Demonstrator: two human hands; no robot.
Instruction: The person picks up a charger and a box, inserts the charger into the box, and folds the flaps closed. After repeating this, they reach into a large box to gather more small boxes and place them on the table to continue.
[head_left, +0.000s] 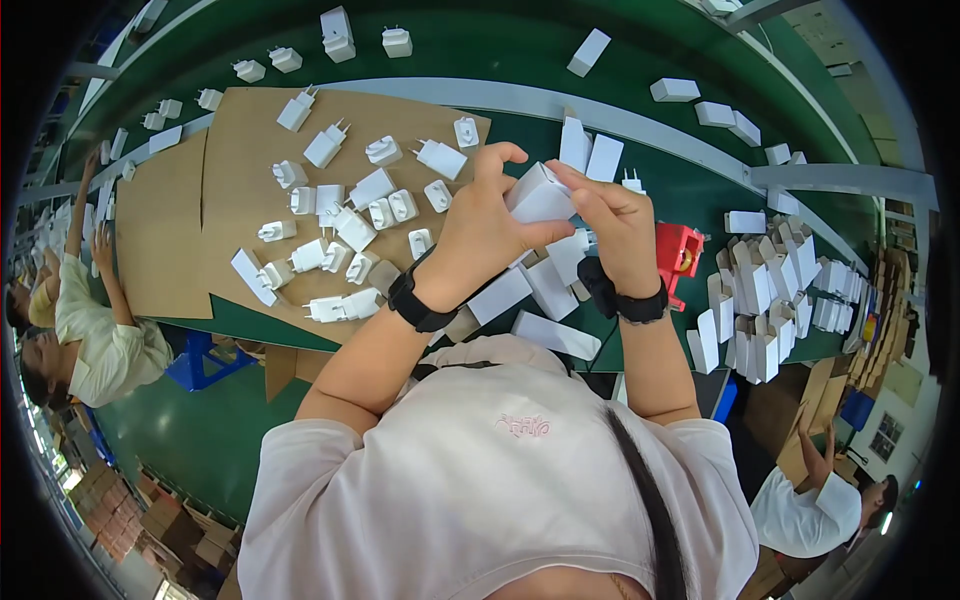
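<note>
A small white carton (541, 197) is held between my two hands above the table. My left hand (482, 222) grips it from the left, with the thumb along its near side and the index finger bent beyond it. My right hand (620, 222) has its fingertips closed on the carton's far right edge. Several white plug chargers (352, 229) lie scattered on a brown cardboard sheet (160, 243) to the left. Beneath my wrists, several closed white cartons (548, 290) are heaped, partly hidden by my hands and arms.
Right of my right hand stands a red device (678, 262). Farther right, open white boxes (752, 275) are stacked upright. More chargers (397, 42) and boxes (589, 52) sit along the far green surface. Other people work at left (105, 330) and lower right (810, 510).
</note>
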